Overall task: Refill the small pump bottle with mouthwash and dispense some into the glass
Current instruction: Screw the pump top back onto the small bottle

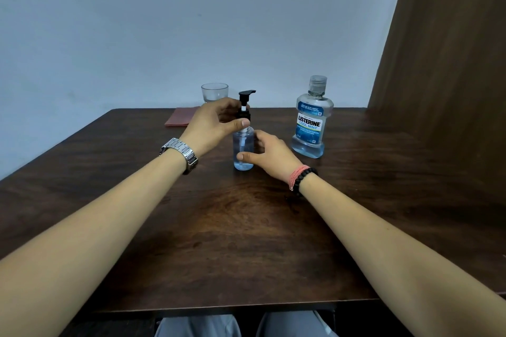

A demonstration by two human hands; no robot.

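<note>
My left hand (212, 124) pinches the black pump collar (243, 114), my right hand (269, 154) wraps the small pump bottle (243, 152) low on its body; bottle stands upright between my fingers, long axis vertical. Glass (214, 92) sits beyond my left fingertips, Listerine bottle (312, 120) just right of my right hand, capped

One head-worn wide-angle camera is looking forward and down from the seated person's end of the tabletop (246, 241). It is sitting close above both forearms, which are stretching away from the lower corners. It is facing the wall (191, 22) behind the far edge, with a curtain (451, 63) filling the right side.
</note>
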